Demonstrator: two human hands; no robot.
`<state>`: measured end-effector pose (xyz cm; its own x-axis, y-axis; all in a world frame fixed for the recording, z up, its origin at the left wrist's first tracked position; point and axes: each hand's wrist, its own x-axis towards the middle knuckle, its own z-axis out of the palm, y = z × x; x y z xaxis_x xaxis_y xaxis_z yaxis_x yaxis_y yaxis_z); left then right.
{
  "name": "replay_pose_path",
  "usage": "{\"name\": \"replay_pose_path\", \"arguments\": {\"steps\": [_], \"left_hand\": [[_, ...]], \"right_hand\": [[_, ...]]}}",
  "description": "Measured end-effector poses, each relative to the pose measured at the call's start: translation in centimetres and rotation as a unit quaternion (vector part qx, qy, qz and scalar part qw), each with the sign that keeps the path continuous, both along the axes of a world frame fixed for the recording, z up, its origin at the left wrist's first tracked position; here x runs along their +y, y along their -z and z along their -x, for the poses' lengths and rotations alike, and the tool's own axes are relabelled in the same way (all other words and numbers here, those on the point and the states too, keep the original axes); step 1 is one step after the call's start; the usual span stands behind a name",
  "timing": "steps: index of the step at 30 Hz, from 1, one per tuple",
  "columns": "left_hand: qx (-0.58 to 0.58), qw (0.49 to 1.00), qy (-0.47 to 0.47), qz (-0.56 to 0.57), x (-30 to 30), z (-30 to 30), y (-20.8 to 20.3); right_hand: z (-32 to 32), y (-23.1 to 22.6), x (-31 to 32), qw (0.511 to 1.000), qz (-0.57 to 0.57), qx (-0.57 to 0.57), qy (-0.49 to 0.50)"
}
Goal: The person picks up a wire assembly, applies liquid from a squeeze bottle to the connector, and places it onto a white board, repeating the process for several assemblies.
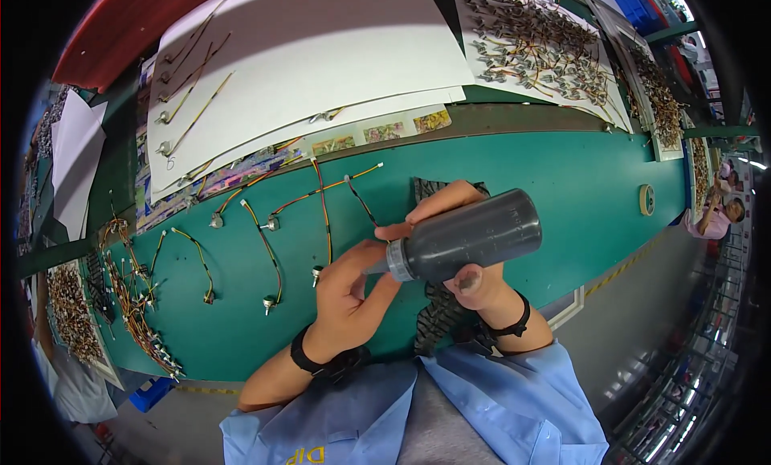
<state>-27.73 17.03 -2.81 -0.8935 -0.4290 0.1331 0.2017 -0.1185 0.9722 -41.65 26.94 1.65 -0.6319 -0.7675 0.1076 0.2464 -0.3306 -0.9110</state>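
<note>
My right hand (474, 284) is wrapped round a dark grey squeeze bottle (474, 232), which lies tilted with its pale nozzle collar (398, 260) toward the left. At the nozzle tip, my left hand (349, 296) is closed in a pinch. A short wire lead (361, 198) runs down into these fingers; whatever sits at its end is hidden. To the left on the green mat, several small metal potentiometers with coloured wire leads lie apart, among them one potentiometer (268, 306) and another (316, 277) beside my left hand.
White sheets (321, 55) cover the raised far side, with a few wired parts on them. A dense pile of wired parts (546, 47) lies at the far right. Bundled leads (136, 312) lie at left. A tape roll (646, 200) stands near the mat's right end. Dark patterned cloth (440, 320) lies beneath my right arm.
</note>
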Motion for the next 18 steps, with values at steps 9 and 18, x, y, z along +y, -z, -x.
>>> {"name": "replay_pose_path", "arguments": {"steps": [9, 18], "left_hand": [[0.034, 0.998, -0.048, -0.021, -0.2, 0.2, -1.9], [0.069, 0.991, -0.071, 0.093, -0.7, 0.2, -1.8]], "right_hand": [[2.1, 1.1, 1.9, 0.966, 0.182, 0.181, 0.036], [1.4, -0.2, 1.3, 0.915, 0.149, 0.371, 0.051]]}}
